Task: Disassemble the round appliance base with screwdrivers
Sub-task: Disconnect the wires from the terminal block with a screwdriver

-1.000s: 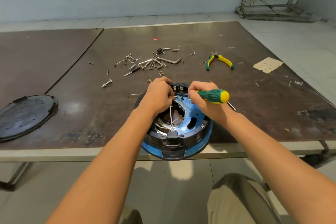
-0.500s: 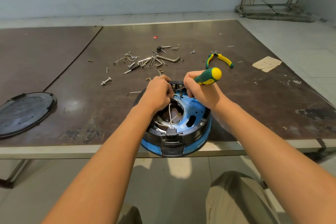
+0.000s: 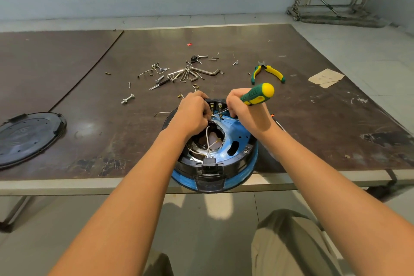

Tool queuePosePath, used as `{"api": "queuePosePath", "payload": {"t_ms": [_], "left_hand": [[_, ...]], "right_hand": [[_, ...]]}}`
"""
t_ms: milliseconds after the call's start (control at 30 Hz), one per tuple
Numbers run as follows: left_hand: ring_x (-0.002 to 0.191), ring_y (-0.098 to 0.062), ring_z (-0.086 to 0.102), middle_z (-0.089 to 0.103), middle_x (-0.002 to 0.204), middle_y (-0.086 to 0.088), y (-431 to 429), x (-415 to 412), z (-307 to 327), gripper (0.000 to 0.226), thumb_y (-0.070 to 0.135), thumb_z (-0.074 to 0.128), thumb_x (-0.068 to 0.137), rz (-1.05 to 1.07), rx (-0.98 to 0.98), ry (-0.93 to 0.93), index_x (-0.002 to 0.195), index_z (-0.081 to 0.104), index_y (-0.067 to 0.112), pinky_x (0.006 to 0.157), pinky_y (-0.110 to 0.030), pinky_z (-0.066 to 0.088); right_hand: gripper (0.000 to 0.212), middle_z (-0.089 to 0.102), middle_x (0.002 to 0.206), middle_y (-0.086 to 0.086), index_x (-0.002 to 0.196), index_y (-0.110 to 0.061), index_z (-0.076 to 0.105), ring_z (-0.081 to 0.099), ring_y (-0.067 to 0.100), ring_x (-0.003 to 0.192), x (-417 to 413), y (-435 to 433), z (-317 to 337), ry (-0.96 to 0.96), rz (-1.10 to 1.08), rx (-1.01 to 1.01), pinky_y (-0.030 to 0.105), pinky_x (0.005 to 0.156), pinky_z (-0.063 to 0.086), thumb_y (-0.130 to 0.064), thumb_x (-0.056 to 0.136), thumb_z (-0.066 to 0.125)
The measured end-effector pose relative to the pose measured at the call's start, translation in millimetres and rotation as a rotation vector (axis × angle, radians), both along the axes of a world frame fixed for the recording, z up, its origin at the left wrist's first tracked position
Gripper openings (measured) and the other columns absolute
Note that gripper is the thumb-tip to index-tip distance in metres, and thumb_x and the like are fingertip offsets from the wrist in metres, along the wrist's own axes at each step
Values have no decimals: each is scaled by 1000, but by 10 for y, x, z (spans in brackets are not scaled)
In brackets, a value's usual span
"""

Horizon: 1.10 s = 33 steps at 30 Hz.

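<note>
The round appliance base (image 3: 237, 148), blue and black with white wires in its open middle, lies at the table's near edge and overhangs it a little. My right hand (image 3: 243, 111) grips a green and yellow screwdriver (image 3: 257, 94), handle tilted up to the right, its shaft pointing down-left at the terminals on the base's far rim. My left hand (image 3: 193, 113) has curled fingers at the same spot and pinches a white wire there. A second thin screwdriver (image 3: 277, 124) lies half hidden behind my right forearm.
Loose screws, bolts and hex keys (image 3: 186, 73) are scattered on the brown table (image 3: 313, 119) beyond the base. Green and yellow pliers (image 3: 267, 71) lie at the right. A black round cover (image 3: 26, 136) rests at the left edge. A paper scrap (image 3: 326, 77) sits far right.
My right hand has tipped the screwdriver from lying level to handle-up and moved its tip to the far rim. The left hand stays at the wire.
</note>
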<state>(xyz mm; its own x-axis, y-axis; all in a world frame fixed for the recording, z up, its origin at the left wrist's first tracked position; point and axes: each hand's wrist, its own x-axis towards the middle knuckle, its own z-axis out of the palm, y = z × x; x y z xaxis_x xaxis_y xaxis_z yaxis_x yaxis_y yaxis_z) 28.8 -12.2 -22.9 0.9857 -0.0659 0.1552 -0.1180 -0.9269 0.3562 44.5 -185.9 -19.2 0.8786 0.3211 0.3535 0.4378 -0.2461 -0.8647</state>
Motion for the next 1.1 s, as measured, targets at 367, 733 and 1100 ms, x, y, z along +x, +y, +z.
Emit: {"api": "queuePosePath", "payload": {"t_ms": [367,733,1100], "left_hand": [[117,-23,47,56,132,-2,9,-4,18,14,13,67,86,-10,-6,-1,89,81,14,98,-38,43],[121,-23,46,54,136,-3,11,-5,13,13,24,72,89,-9,-16,-10,89,80,14,99,-37,41],[120,-23,47,56,133,-4,18,4,8,11,21,73,88,-16,-22,-14,86,81,13,99,-38,42]], "right_hand": [[28,56,63,13,67,0,57,50,14,60,-3,-52,-34,-123,39,-29,23,55,42,7,94,52],[32,53,63,5,66,-9,54,47,15,60,-4,-31,3,-104,76,-118,27,55,40,5,95,52],[23,51,48,1,56,-17,52,49,20,54,108,30,3,183,-84,112,25,52,40,-23,78,49]]}}
